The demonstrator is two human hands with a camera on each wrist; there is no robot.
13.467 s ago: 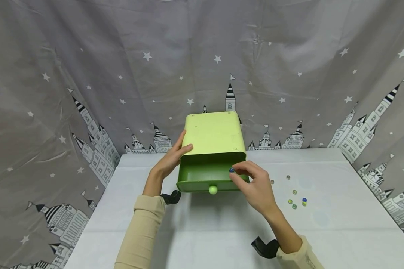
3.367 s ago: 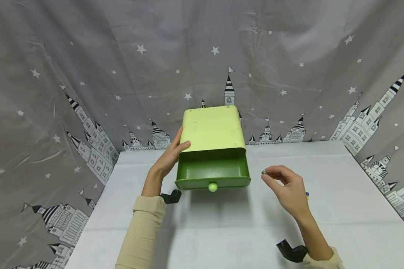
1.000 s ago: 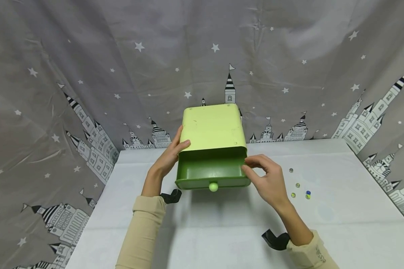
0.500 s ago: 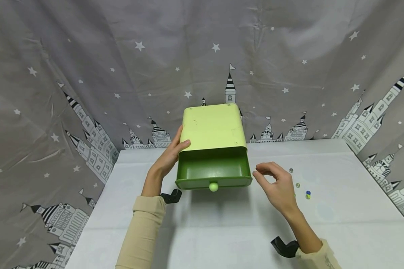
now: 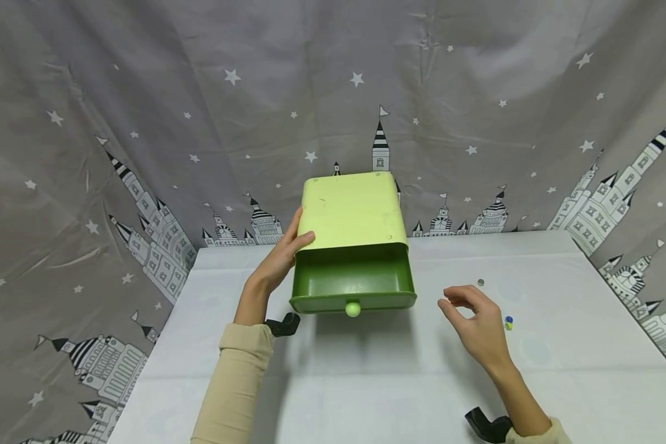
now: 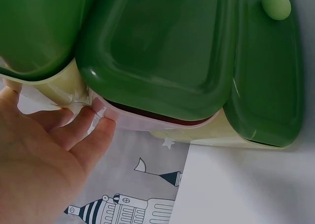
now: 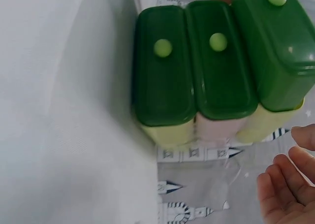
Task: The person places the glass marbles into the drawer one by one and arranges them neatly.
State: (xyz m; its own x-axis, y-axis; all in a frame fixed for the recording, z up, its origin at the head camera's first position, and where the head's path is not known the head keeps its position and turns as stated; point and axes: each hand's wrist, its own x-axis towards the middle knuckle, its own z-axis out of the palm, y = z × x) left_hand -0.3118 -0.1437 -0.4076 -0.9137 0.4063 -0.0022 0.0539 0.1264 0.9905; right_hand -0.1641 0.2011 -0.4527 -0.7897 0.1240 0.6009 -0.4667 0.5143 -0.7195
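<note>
A drawer unit of stacked yellow and pink cases [image 5: 352, 209] stands at the table's centre, its top green drawer [image 5: 353, 274] pulled out. The drawer's front wall, with a round light-green knob [image 5: 353, 309], hides the nearest part of its floor. My left hand [image 5: 277, 262] rests against the unit's left side, thumb by the top edge, fingers lying along the wall. To the right of the drawer hovers my right hand [image 5: 477, 320], fingers loosely bent, nothing visible between thumb and forefinger. Beyond it lie a greyish glass marble [image 5: 481, 282] and a blue marble [image 5: 509, 319] beside a yellowish one [image 5: 509, 327].
A white cloth covers the table [image 5: 377, 394]. Behind it hangs a grey curtain [image 5: 244, 111] printed with castles and stars. Two lower green drawers [image 7: 165, 86] are pushed in beneath the top one.
My right hand has drawn back from the drawer toward the marbles; seconds ago it pinched a greenish marble, and earlier a blue one over the drawer. Fewer marbles show on the table. Left hand unmoved.
</note>
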